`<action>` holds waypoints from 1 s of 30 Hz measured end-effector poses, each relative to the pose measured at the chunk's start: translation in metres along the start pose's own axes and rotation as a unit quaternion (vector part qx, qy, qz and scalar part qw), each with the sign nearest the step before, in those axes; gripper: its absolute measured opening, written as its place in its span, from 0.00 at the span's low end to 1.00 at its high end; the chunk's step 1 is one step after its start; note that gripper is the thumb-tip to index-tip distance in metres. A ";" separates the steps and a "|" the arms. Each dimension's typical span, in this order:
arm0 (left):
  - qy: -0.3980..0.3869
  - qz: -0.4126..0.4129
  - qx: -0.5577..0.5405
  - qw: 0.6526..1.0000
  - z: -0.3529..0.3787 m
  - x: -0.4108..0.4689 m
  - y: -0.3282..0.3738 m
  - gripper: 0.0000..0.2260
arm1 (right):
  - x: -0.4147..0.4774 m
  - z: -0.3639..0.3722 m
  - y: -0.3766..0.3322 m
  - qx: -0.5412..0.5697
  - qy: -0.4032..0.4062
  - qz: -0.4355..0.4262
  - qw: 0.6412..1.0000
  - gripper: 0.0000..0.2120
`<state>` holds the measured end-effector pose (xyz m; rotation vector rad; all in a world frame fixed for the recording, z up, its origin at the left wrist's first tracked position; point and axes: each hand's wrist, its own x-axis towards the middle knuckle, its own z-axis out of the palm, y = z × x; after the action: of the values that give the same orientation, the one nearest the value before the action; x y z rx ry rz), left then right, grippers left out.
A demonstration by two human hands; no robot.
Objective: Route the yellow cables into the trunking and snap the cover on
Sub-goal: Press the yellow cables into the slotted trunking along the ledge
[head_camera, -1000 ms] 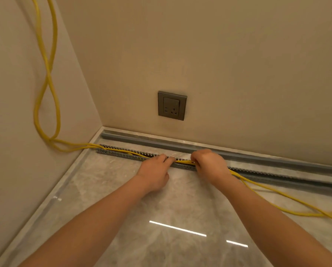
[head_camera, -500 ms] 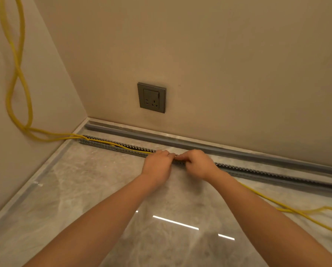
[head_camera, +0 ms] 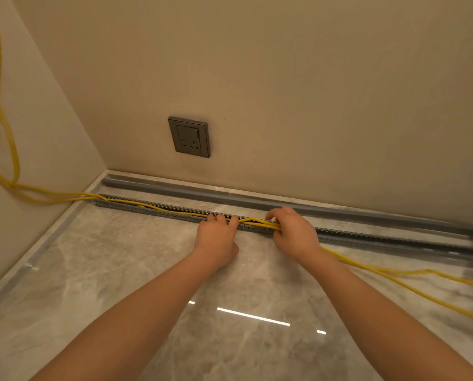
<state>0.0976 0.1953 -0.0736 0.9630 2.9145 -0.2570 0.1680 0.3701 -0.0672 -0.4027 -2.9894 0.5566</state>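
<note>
A grey slotted trunking (head_camera: 153, 211) lies open on the floor, running from the left corner to the right. Yellow cables (head_camera: 394, 273) come down the left wall, lie inside the trunking's left stretch, and trail out over the floor to the right. My left hand (head_camera: 216, 237) rests on the trunking with its fingertips pressing the cables down. My right hand (head_camera: 293, 232) is beside it to the right, closed around the cable bundle at the trunking. The long grey cover (head_camera: 230, 198) lies apart, along the foot of the back wall.
A grey wall socket (head_camera: 190, 136) sits on the back wall above the trunking. The beige left wall meets the back wall at the corner. The glossy marble floor (head_camera: 120, 270) spreads in front of the trunking, with loose cable across its right side.
My hands have drawn slightly apart; my right hand has slid right along the cables, and a short stretch of cable shows between the hands. The view has shifted right.
</note>
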 end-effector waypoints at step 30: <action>-0.018 -0.055 0.073 0.996 -0.009 0.012 0.024 0.21 | 0.020 -0.012 0.023 -0.077 -0.073 -0.121 0.987 0.12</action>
<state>0.1021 0.2233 -0.0696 0.8060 2.9538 -0.4932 0.1558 0.4007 -0.0639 -0.0030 -3.1670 0.3469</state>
